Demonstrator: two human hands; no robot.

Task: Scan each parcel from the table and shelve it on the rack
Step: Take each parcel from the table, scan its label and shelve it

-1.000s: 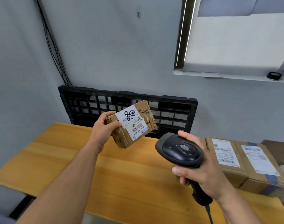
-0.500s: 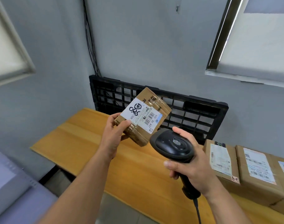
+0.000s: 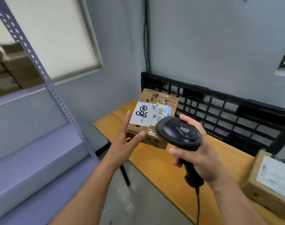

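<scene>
Yellow wood bench (image 3: 163,163) under and beyond both grips, pushed up to a grey wall (image 3: 211,46) in a room corner. Black grid (image 3: 236,114) on its edge at the back of the bench, against the wall, behind the right grip. Thin black wires (image 3: 146,38) down the corner, above the grid. Pale blind (image 3: 57,38) up and left of the left grip. Grey rack (image 3: 41,65) far left of the left grip: holed post slanting down, low shelf, blurry brown boxes (image 3: 12,67) higher up. Other box (image 3: 271,181) with a white label flat on the bench, down and right of the right grip, well apart from it.

Left grip (image 3: 122,146) in the air near the bench's left end, clamped on the box (image 3: 154,101): thumb flat on the low front corner, one finger straight up the left side, the rest hidden behind. Box tilted, white label (image 3: 145,114) with black pen marks and bar codes facing up. Right grip (image 3: 198,153) wrapped tight round the handle of the black scanner (image 3: 179,132), just right of the left grip. Scanner head in front of the box, hiding its low right corner and part of the label. Cord (image 3: 198,207) hanging down below the right grip.
</scene>
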